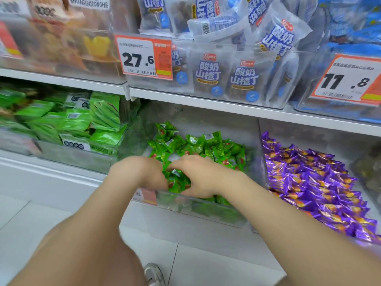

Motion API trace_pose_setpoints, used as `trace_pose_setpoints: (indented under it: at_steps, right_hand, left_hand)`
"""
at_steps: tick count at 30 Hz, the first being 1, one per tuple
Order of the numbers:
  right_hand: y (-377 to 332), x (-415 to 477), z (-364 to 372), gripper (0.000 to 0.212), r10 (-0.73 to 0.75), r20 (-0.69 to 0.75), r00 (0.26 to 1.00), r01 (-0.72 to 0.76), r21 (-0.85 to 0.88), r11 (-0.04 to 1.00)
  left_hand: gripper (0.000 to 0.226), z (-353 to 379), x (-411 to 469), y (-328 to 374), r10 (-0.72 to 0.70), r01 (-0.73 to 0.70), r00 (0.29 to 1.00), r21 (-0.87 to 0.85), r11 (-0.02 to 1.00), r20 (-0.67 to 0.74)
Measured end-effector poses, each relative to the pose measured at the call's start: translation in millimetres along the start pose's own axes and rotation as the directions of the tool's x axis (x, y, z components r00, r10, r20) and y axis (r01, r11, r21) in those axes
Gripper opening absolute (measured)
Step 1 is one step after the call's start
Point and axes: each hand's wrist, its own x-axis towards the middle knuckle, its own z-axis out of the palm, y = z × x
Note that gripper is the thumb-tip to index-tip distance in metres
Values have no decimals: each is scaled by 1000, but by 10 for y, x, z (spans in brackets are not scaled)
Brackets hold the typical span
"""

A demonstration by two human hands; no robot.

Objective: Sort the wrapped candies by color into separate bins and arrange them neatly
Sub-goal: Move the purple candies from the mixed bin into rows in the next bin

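Green candies [198,145] fill the middle clear bin [206,211] on the low shelf, heaped towards its far side and thinner near the front wall. Both my hands are down in the near part of that bin. My left hand [140,172] is turned palm down with its fingers curled into a clump of the green candies, and my right hand [198,176] faces it from the right, fingers and thumb bent round the same clump, so the bunch sits squeezed between the two. The fingertips of both are partly buried in wrappers and a little blurred.

Just right of this bin, behind a clear divider, lie the purple candies [309,178], piled in a slope that runs to the near right. To the left, another bin holds flat green packets [82,122]. A small orange label [144,196] sticks on the front of the middle bin, below my left wrist.

On the upper shelf [206,104] stand white-and-blue packets [243,77], with a price tag reading 27.6 [144,56] to their left and one reading 11.8 [348,79] to their right. Near the bottom edge, on the pale floor tiles, my shoe [153,273] shows.
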Motion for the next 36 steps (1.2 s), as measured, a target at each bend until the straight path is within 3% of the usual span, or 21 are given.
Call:
trace_pose_setpoints:
  at_steps: [3, 7, 9, 12, 14, 18, 22, 26, 28, 30, 32, 36]
  right_hand:
    - [51, 175, 112, 82, 33, 72, 997, -27, -87, 996]
    - [114, 218, 125, 58, 93, -45, 995, -99, -186, 978]
    - [167, 207, 106, 47, 141, -127, 982, -158, -138, 978]
    - [308, 112, 7, 30, 225, -234, 946, -232, -2, 973]
    - [402, 0, -65, 33, 239, -240, 941, -231, 62, 971]
    - [439, -324, -186, 50, 255, -248, 935, -234, 111, 966]
    - [322, -847, -444, 16, 305, -407, 861, -200, 282, 938]
    - [292, -1530, -621, 31, 422, -375, 825, -222, 472, 853]
    - [366, -1852, -595, 35, 445, -362, 819, -239, 490, 838]
    - [472, -2140, -505, 31, 471, -321, 822, -304, 453, 838]
    - [611, -2413, -392, 24, 468, -267, 842, -370, 344, 863]
    - [871, -2890, -182, 27, 472, -89, 877, -469, 49, 882]
  left_hand:
    - [47, -73, 114, -97, 59, -59, 998, 1, 998, 15]
    - [45, 43, 356, -132, 97, -104, 988, -57, 993, -117]
    - [57, 82, 472, -149, 99, -149, 969, -217, 965, -226]
    - [51, 71, 546, -79, 161, -290, 941, -467, 835, -297]
    - [50, 60, 537, 5, 223, -372, 916, -493, 787, -334]
    - [43, 91, 540, 149, 193, -403, 788, -252, 880, -585]
    - [27, 149, 285, 440, 184, -573, 572, -230, 786, -799]
    - [13, 282, -164, 871, 385, -800, 396, -107, 590, -834]
    - [6, 350, -368, 1109, 499, -850, 308, 2, 527, -810]
    - [14, 384, -504, 1321, 603, -856, 227, 139, 499, -765]
    - [28, 398, -527, 1462, 677, -785, 194, 302, 542, -710]
    - [40, 386, -516, 1599, 734, -627, 247, 474, 619, -633]
